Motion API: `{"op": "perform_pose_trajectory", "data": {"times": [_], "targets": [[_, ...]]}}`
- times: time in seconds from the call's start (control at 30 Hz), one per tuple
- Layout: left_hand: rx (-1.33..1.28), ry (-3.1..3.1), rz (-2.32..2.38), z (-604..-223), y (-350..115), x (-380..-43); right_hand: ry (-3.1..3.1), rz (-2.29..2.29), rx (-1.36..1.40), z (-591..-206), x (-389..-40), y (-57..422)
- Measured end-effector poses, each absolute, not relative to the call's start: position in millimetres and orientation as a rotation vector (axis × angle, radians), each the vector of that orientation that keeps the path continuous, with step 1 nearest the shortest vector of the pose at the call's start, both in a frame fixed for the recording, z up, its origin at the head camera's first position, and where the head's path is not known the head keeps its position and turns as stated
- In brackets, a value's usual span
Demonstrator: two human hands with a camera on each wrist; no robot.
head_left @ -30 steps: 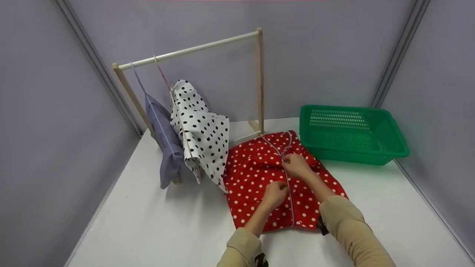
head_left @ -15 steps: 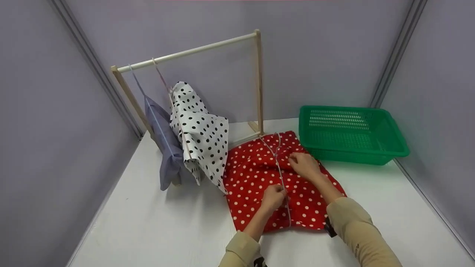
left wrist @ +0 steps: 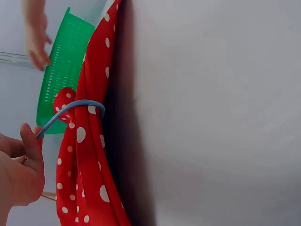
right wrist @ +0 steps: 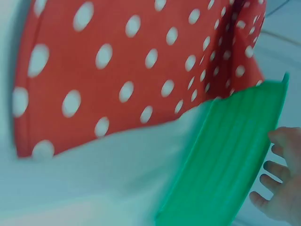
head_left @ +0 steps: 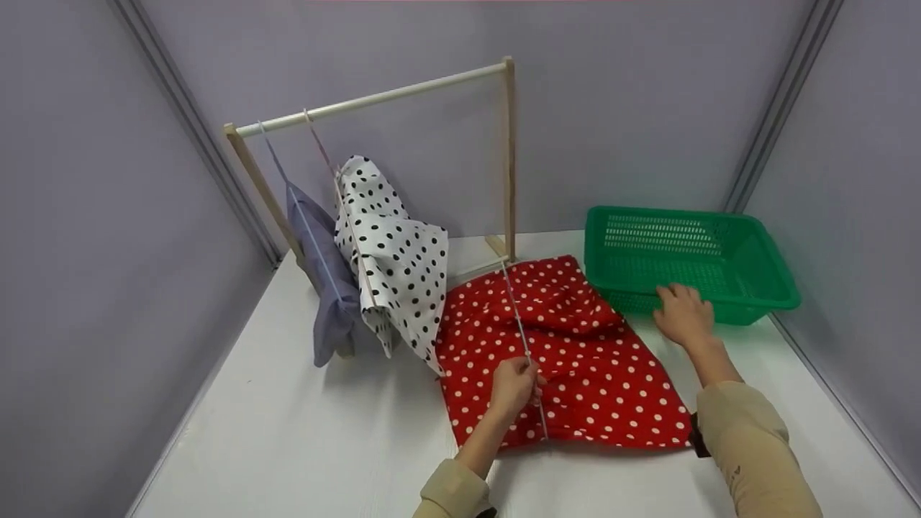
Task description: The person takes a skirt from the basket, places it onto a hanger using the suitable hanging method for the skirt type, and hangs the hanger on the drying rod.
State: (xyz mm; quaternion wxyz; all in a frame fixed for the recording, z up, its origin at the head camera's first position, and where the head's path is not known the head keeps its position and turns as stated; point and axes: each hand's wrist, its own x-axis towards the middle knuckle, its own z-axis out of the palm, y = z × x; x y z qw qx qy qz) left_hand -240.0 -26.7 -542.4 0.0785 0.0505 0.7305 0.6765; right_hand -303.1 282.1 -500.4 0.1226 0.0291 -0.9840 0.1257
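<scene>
A thin blue-grey hanger (head_left: 517, 309) runs across a red cloth with white dots (head_left: 597, 374), which lies on the white table. My left hand (head_left: 512, 388) pinches the hanger near its middle. In the left wrist view, the hanger (left wrist: 75, 104) curves round the folded cloth (left wrist: 84, 155), with my left thumb and fingers at its upper side. My right hand (head_left: 683, 313) is over the front rim of a green basket (head_left: 691, 212), holding nothing. Its fingers are spread and loosely bent in the right wrist view; whether they touch the basket I cannot tell.
A wooden rack with a white bar (head_left: 374, 99) stands at the back left. From it hang a grey-purple cloth (head_left: 316, 259) and a white cloth with black dots (head_left: 392, 237), each on a hanger. Grey walls (head_left: 870, 180) enclose the table (head_left: 288, 432).
My right hand has left the hanger and moved right to the basket. The hanger has turned to a narrow line, tipping left in my left hand, and the cloth's right part has spread rightward.
</scene>
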Motion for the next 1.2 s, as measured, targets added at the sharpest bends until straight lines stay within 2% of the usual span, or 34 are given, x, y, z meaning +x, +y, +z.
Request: {"op": "perform_pose_trajectory", "data": {"times": [0.33, 0.9, 1.2], "targets": [[0.206, 2.306, 1.980, -518, -44, -237, -2.901, 0.334, 0.109, -504, -300, 298], [0.351, 2.470, 2.082, -434, -59, -236, -2.895, 0.354, 0.149, -505, -301, 302], [0.349, 2.467, 2.157, -406, -70, -240, -2.911, 0.352, 0.155, -506, -300, 300]]}}
